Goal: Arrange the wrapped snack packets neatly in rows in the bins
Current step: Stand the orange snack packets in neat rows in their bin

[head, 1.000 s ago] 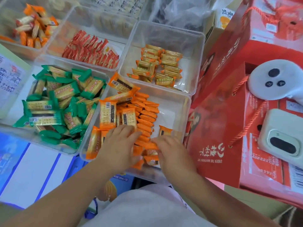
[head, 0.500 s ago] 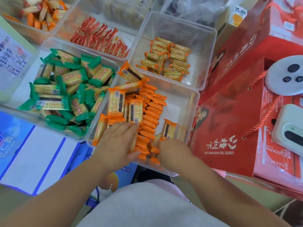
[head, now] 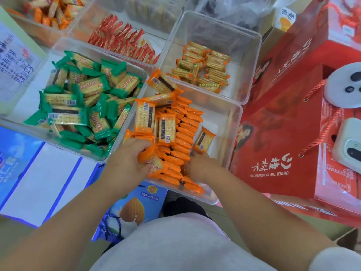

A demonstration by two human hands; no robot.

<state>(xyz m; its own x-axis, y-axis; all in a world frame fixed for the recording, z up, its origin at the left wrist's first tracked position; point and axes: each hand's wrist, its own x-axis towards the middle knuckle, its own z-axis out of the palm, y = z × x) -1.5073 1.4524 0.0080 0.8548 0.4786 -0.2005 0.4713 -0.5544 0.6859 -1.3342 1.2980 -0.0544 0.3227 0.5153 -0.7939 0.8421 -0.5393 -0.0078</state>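
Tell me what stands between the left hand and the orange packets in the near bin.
Nothing visible does. The left hand grips one orange packet at the bin's near end, right against the standing row.

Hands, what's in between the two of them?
A row of orange packets fills the gap between the left hand and right hand, inside the bin. The head view shows it.

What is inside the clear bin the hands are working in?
Orange packets: a row on edge, some lying flat on top, one apart at right. The left hand and right hand cover the nearest packets.
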